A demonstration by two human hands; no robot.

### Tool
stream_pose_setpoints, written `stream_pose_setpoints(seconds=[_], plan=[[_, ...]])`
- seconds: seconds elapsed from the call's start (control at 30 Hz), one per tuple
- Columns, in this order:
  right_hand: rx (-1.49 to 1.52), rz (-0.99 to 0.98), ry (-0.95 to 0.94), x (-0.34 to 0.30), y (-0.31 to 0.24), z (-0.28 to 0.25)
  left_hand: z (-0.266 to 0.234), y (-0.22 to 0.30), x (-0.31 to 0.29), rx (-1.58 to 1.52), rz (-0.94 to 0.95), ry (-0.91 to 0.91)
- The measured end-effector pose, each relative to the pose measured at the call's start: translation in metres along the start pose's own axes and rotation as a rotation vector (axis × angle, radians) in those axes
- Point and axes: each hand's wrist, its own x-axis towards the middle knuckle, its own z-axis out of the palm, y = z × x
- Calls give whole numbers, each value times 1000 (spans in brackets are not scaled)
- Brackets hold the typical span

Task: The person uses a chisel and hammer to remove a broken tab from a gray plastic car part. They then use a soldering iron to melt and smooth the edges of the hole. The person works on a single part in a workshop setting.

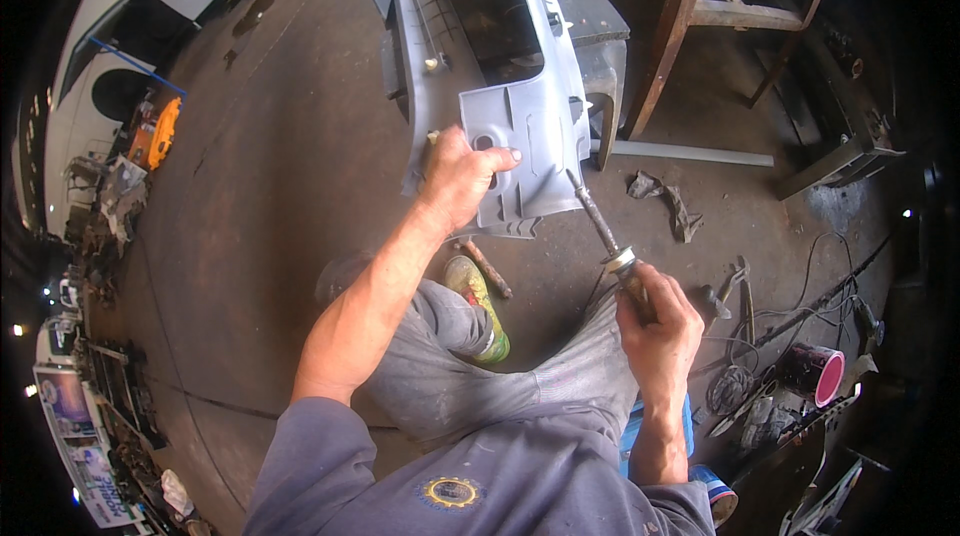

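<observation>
A grey moulded plastic panel (535, 161), with ribs, holes and a large cut-out, stretches away from me across a stool. Its near end hangs toward my knees. My left hand (462, 176) grips the panel's near left part, the thumb lying across its face beside a round hole. In my right hand (660, 321) is a soldering iron (600, 221), held by its handle below a pale collar. The iron's long metal barrel points up and left, and its tip meets or nearly meets the panel's right edge. The fingers of my right hand are wrapped round the handle.
A dark stool (590, 21) stands under the panel. To the right are a rusty metal frame (690, 26), a flat metal bar (690, 153), a crumpled rag (668, 201), loose cables and a pink-rimmed can (827, 378). A stick (487, 268) lies by my shoe (475, 301).
</observation>
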Motion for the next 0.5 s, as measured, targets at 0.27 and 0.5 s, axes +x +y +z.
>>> stream_pose_setpoints(seconds=[0.27, 0.5], plan=[[-50, -85, 9, 9, 11, 1, 2, 9, -2, -136, 38, 60], [-52, -67, -15, 11, 10, 2, 3, 11, -5, -117, 24, 54]])
